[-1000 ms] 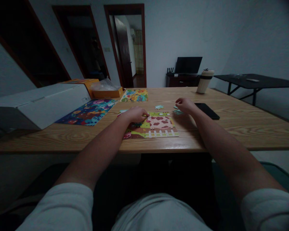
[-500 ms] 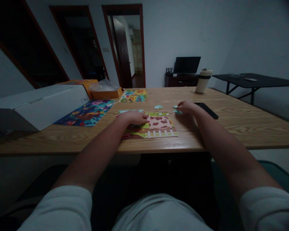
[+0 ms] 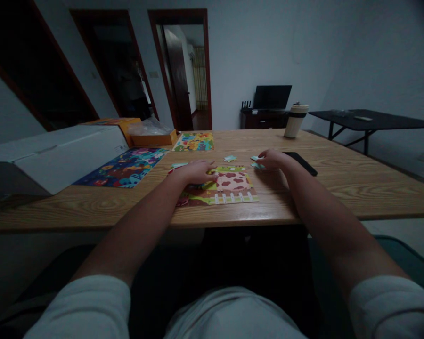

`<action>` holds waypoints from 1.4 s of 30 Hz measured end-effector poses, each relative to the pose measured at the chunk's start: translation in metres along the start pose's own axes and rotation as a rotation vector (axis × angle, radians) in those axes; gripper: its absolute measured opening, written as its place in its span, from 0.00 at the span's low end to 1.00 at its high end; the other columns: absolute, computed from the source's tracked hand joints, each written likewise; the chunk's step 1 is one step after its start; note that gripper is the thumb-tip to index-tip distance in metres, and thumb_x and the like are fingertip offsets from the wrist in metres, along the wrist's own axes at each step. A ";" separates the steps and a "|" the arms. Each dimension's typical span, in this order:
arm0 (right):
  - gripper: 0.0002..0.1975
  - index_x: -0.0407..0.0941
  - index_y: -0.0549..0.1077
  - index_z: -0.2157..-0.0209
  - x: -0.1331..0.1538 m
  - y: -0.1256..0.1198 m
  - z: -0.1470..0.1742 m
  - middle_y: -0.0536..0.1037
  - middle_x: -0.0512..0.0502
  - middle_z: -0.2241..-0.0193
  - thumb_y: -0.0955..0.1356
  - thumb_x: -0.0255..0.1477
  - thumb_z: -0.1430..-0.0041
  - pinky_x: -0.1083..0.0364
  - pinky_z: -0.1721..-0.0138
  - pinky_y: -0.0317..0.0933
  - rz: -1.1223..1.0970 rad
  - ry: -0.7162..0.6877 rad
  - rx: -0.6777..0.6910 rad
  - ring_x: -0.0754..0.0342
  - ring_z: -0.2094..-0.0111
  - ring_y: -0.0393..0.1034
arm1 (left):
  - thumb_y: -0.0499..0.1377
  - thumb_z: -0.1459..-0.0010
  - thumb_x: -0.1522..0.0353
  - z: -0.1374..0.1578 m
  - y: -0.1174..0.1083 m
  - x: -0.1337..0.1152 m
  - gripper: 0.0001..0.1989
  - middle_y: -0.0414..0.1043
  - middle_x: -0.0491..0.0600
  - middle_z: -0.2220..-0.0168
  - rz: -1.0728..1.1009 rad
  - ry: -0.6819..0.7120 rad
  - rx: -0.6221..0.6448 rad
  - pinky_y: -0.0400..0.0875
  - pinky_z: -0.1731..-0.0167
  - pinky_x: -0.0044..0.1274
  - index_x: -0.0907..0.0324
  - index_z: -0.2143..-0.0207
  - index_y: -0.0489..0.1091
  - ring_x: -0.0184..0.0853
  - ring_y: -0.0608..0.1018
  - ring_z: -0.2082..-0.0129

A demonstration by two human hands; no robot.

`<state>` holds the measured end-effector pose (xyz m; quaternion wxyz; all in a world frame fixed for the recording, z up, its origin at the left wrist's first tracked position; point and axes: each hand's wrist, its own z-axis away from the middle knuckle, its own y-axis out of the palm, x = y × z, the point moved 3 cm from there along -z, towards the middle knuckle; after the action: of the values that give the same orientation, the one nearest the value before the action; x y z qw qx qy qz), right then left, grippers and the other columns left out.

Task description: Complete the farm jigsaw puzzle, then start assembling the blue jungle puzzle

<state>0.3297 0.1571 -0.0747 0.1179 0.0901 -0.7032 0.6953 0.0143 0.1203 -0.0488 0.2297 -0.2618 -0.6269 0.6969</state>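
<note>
A partly assembled jigsaw puzzle (image 3: 233,182) with a pink, brown-spotted animal body and a white fence lies near the table's front edge. My left hand (image 3: 197,173) rests over its upper left part, thumb and fingers apart, hiding some of the picture. To the right of the puzzle, my right hand (image 3: 271,159) has its fingers bent down onto a light-blue puzzle piece (image 3: 255,158). Just below that is another pale piece (image 3: 257,165), close to the fingers. A loose puzzle piece (image 3: 230,159) lies between the hands, beyond the puzzle.
Left are a white box (image 3: 56,153), a dark blue picture puzzle (image 3: 127,167) and an orange box (image 3: 153,139) holding clear plastic. A colourful puzzle (image 3: 193,141) lies farther back. Right are a black flat object (image 3: 301,163) and a cup (image 3: 296,123). A dim figure (image 3: 136,87) shows in the doorway.
My left hand's fingers have lifted and spread wider from the thumb over the puzzle. My right hand stays at the loose pieces. A dim figure now shows more plainly in the left doorway.
</note>
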 end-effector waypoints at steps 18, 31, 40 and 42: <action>0.16 0.42 0.79 0.60 -0.006 -0.001 0.005 0.81 0.38 0.64 0.71 0.38 0.45 0.55 0.68 0.62 0.004 -0.006 -0.006 0.49 0.67 0.73 | 0.54 0.40 0.57 -0.012 0.005 0.028 0.21 0.77 0.54 0.51 0.190 -0.079 -0.125 0.67 0.54 0.28 0.56 0.49 0.75 0.41 0.77 0.55; 0.21 0.45 0.70 0.51 0.052 -0.003 0.029 0.77 0.43 0.56 0.71 0.35 0.46 0.55 0.66 0.61 -0.322 -0.340 -0.372 0.53 0.66 0.70 | 0.58 0.39 0.65 -0.017 -0.002 0.023 0.20 0.76 0.58 0.51 0.576 -0.112 -0.347 0.71 0.56 0.27 0.64 0.46 0.69 0.39 0.78 0.55; 0.23 0.47 0.69 0.48 0.122 0.020 0.054 0.76 0.43 0.53 0.71 0.38 0.44 0.54 0.64 0.64 -0.434 -0.604 -0.401 0.53 0.65 0.71 | 0.59 0.39 0.66 -0.024 0.002 0.005 0.15 0.78 0.55 0.58 0.952 -0.024 -0.401 0.72 0.62 0.26 0.63 0.51 0.70 0.34 0.79 0.64; 0.25 0.47 0.67 0.45 0.120 0.021 0.053 0.77 0.43 0.54 0.71 0.35 0.44 0.56 0.67 0.63 -0.473 -0.595 -0.330 0.54 0.67 0.71 | 0.58 0.39 0.67 -0.025 0.003 0.007 0.15 0.78 0.54 0.61 0.945 -0.015 -0.423 0.72 0.64 0.25 0.64 0.51 0.70 0.33 0.78 0.67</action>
<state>0.2068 0.1093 -0.0606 0.0787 0.4261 -0.7687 0.4704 0.0251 0.1435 -0.0537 -0.1725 -0.5523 -0.5689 0.5845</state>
